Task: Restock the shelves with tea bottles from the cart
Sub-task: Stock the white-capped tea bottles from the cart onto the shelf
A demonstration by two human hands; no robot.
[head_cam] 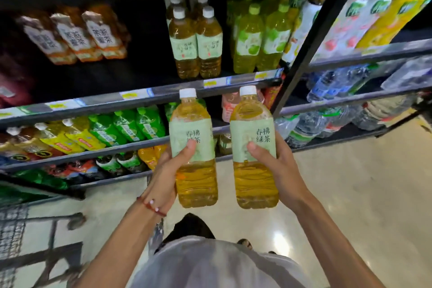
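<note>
Head-camera view looking down over a person's 2 bare forearms toward a drinks aisle.

Far left of the left grip and lower, a grey wire-mesh shopping cart (14, 229) stands on the glossy cream floor (350, 182).

The left grip (167, 175) is a bare hand with a thin red string bracelet (152, 206) at the wrist. It is wrapped around a clear plastic tea bottle (197, 184) that has amber liquid, a white cap and a pale green label. Its thumb (188, 149) presses on the front of the label, and the fingers are hidden behind the bottle.

Just to the right, close but not touching, the right grip (278, 166) holds a second tea bottle (254, 184) of the same kind, with its thumb (256, 149) on the label. Both bottles are upright with caps up, held in the air in front of the black metal shelf unit (140, 98).

Directly above the 2 grips, 1 shelf higher, matching white-capped shelved tea bottles (196, 47) stand together. Up and right of the right grip stand yellow-green bottles with green caps (259, 40). Further right are clear water bottles (339, 82), blurred.
</note>
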